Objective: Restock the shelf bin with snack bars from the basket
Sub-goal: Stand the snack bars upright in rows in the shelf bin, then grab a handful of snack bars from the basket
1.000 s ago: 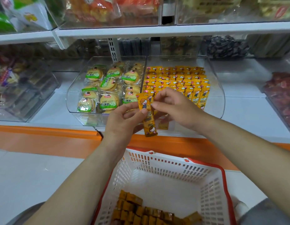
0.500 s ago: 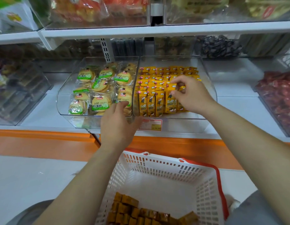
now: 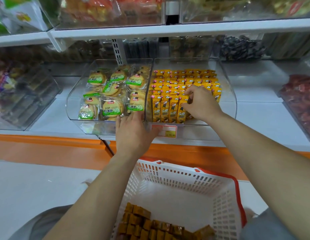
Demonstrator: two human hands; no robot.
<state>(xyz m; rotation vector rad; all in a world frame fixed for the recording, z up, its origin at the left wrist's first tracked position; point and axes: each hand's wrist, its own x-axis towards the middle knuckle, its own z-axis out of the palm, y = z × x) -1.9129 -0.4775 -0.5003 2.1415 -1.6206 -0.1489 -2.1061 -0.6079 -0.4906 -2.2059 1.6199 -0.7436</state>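
Right hand (image 3: 201, 103) moved the snack bar (image 3: 182, 113) into the bin (image 3: 228, 101); left hand (image 3: 133, 134) released.

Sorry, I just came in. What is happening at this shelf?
A person is restocking the clear shelf bin with yellow snack bars. The right hand pinches a snack bar standing in the bin's front row. The left hand lies flat against the bin's front wall. More bars wait in the white basket below.

Green-labelled biscuit packs (image 3: 112, 94) are lying in a clear bin (image 3: 72, 108) at centre left; dark wrapped sweets (image 3: 240, 47) are sitting at upper right.
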